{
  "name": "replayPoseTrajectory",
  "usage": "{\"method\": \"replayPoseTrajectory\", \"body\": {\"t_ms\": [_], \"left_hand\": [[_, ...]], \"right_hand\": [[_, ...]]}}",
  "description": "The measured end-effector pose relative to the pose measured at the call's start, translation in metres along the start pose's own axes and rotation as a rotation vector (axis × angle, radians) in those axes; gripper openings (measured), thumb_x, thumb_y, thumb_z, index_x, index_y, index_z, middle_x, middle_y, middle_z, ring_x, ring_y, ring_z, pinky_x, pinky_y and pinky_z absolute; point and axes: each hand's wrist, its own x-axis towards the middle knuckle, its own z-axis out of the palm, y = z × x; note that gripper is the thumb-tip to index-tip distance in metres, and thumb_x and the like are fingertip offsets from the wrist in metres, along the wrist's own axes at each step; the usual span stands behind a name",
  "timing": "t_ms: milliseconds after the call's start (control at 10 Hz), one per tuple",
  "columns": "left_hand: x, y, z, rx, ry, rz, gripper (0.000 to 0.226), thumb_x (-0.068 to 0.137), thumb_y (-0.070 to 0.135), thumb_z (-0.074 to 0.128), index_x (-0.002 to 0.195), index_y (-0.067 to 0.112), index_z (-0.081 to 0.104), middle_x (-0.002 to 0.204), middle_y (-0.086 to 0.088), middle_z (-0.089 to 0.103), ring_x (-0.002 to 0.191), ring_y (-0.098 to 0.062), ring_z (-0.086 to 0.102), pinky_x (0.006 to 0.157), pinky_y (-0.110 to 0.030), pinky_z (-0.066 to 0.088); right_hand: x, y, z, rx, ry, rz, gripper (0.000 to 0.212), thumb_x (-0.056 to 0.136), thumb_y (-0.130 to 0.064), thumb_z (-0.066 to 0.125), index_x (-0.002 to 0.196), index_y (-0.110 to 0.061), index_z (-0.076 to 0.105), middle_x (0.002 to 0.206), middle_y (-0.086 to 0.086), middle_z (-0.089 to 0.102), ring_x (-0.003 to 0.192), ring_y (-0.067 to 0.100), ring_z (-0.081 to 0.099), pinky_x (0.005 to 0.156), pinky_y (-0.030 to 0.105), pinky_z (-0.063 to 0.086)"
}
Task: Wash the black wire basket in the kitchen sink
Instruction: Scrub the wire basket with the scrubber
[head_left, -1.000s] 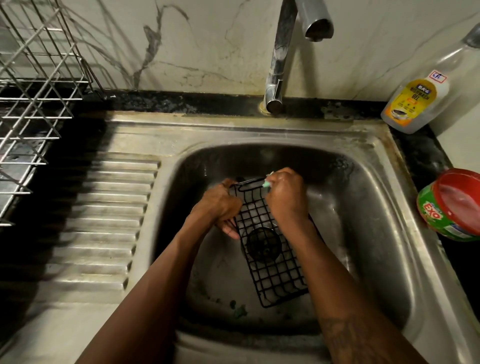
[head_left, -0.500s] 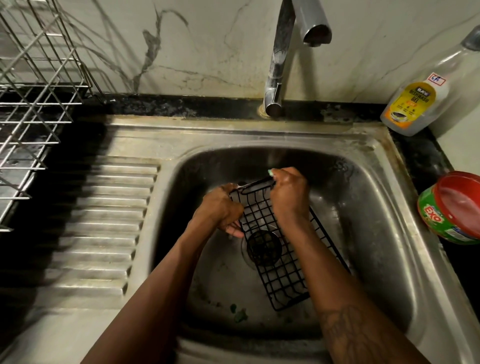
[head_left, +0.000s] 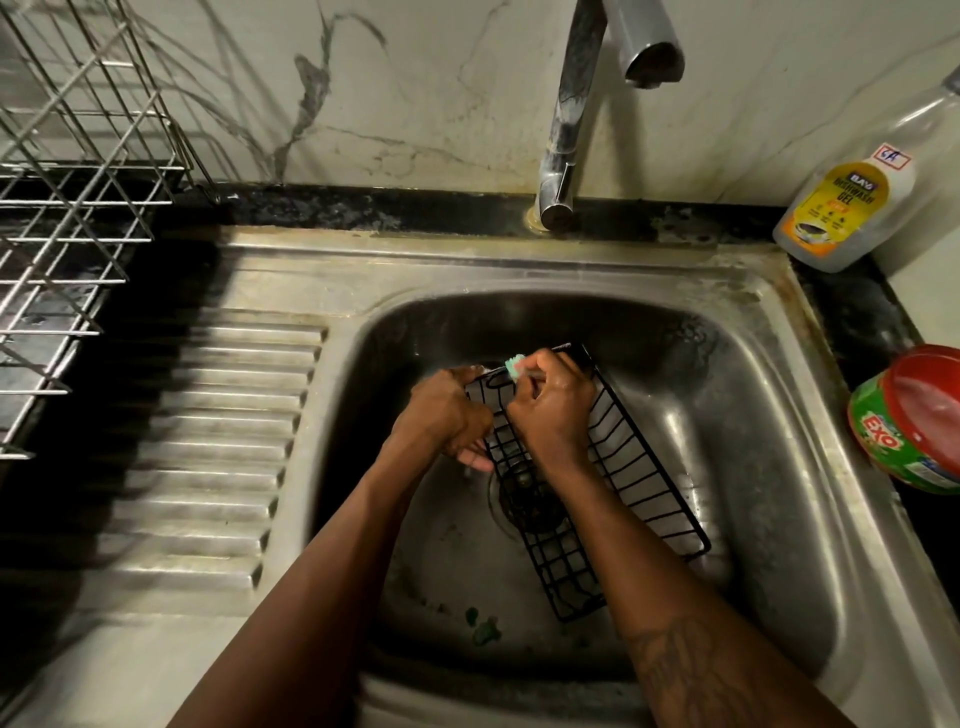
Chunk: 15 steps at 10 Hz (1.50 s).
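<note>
From the head view, the basket (head_left: 639, 483) sits tilted in the sink (head_left: 779, 467), its near end down on the floor beside the drain (head_left: 524, 499) and its far end raised. The left hand (head_left: 447, 415) has its grip closed round the far left edge. The right hand (head_left: 553, 410) has its grip curled round a small green-white scrubber (head_left: 514, 366), pressed on the far rim. Both hands look wet, so the likeliest slip is the basket twisting out of the left grip under a hard scrub and clattering down. The scrubber is small and could pop loose toward the drain. No stream shows from the tap (head_left: 566, 130), so suds may stay on the wires. A wide right elbow could nudge the tub (head_left: 909, 421) on the right surface.
</note>
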Motion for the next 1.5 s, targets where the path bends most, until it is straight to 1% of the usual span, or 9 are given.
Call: {"method": "replayPoseTrajectory", "body": {"t_ms": [400, 500, 600, 700, 800, 1000, 1200, 1300, 1500], "left_hand": [[-0.006, 0.011, 0.000, -0.081, -0.036, -0.128, 0.071, 0.092, -0.006, 0.062, 0.149, 0.029, 0.040, 0.047, -0.013, 0.066, 0.049, -0.029, 0.070, 0.048, -0.042, 0.061], [-0.011, 0.008, 0.000, -0.063, -0.008, -0.052, 0.059, 0.087, -0.007, 0.066, 0.128, 0.034, 0.055, 0.063, -0.012, 0.071, 0.052, -0.027, 0.072, 0.049, -0.047, 0.060], [-0.010, 0.006, -0.001, -0.041, 0.022, -0.020, 0.050, 0.084, -0.006, 0.068, 0.108, 0.037, 0.057, 0.071, -0.008, 0.072, 0.061, -0.028, 0.075, 0.062, -0.052, 0.062], [-0.007, 0.005, -0.001, -0.066, 0.028, -0.051, 0.054, 0.084, -0.008, 0.066, 0.113, 0.036, 0.058, 0.070, -0.012, 0.072, 0.065, -0.032, 0.075, 0.071, -0.050, 0.063], [-0.007, 0.003, -0.001, -0.023, 0.021, -0.016, 0.059, 0.081, -0.006, 0.067, 0.130, 0.026, 0.057, 0.086, -0.015, 0.073, 0.073, -0.033, 0.075, 0.068, -0.046, 0.064], [-0.009, 0.000, 0.000, 0.003, 0.020, 0.048, 0.065, 0.074, -0.001, 0.065, 0.132, 0.028, 0.058, 0.112, -0.018, 0.069, 0.083, -0.037, 0.075, 0.064, -0.047, 0.064], [-0.012, 0.001, 0.000, 0.021, 0.017, 0.055, 0.062, 0.080, -0.006, 0.063, 0.134, 0.022, 0.057, 0.105, -0.018, 0.070, 0.077, -0.035, 0.076, 0.062, -0.045, 0.064], [-0.008, 0.005, -0.001, -0.010, 0.004, -0.013, 0.061, 0.084, -0.008, 0.067, 0.135, 0.023, 0.055, 0.099, -0.017, 0.072, 0.071, -0.033, 0.076, 0.063, -0.043, 0.064], [-0.004, 0.006, -0.001, -0.079, -0.025, -0.066, 0.034, 0.089, -0.001, 0.068, 0.099, 0.031, 0.065, 0.092, -0.010, 0.073, 0.082, -0.033, 0.076, 0.077, -0.054, 0.061]], "right_hand": [[0.007, 0.015, 0.006, -0.272, -0.201, 0.143, 0.019, 0.093, 0.001, 0.058, 0.104, -0.007, 0.072, 0.099, 0.002, 0.056, 0.071, 0.007, 0.054, 0.050, 0.005, 0.033], [0.006, -0.005, 0.013, -0.073, -0.333, 0.166, 0.017, 0.083, -0.007, 0.062, 0.073, -0.020, 0.065, 0.077, 0.004, 0.060, 0.064, 0.015, 0.055, 0.052, 0.019, 0.037], [0.006, -0.018, 0.019, 0.312, -0.352, 0.485, 0.021, 0.085, -0.006, 0.060, 0.069, -0.019, 0.063, 0.068, 0.001, 0.062, 0.060, 0.011, 0.055, 0.054, 0.020, 0.043], [0.020, -0.020, 0.013, 1.192, -0.112, 1.174, 0.025, 0.095, 0.011, 0.044, 0.082, -0.002, 0.061, 0.080, 0.009, 0.061, 0.074, 0.015, 0.057, 0.060, 0.022, 0.056], [0.030, -0.007, 0.002, 1.522, 0.129, 1.321, 0.022, 0.095, 0.016, 0.041, 0.087, 0.006, 0.059, 0.087, 0.016, 0.059, 0.076, 0.019, 0.060, 0.056, 0.023, 0.060], [0.032, 0.001, -0.007, 1.457, 0.348, 1.307, 0.012, 0.095, 0.008, 0.057, 0.088, 0.000, 0.062, 0.093, 0.012, 0.063, 0.077, 0.015, 0.065, 0.063, 0.018, 0.059], [0.019, 0.013, 0.008, 1.032, 0.130, 1.238, 0.010, 0.097, -0.003, 0.060, 0.104, -0.009, 0.065, 0.086, -0.002, 0.061, 0.070, 0.005, 0.062, 0.076, 0.018, 0.053], [0.013, 0.006, 0.021, 0.797, 0.022, 1.209, 0.022, 0.085, 0.002, 0.070, 0.105, -0.006, 0.070, 0.092, 0.008, 0.074, 0.075, 0.013, 0.071, 0.061, 0.020, 0.055], [0.002, -0.020, 0.025, 0.622, -0.150, 1.063, 0.010, 0.082, -0.004, 0.070, 0.079, -0.013, 0.071, 0.074, 0.007, 0.075, 0.065, 0.017, 0.070, 0.056, 0.027, 0.055]]}}
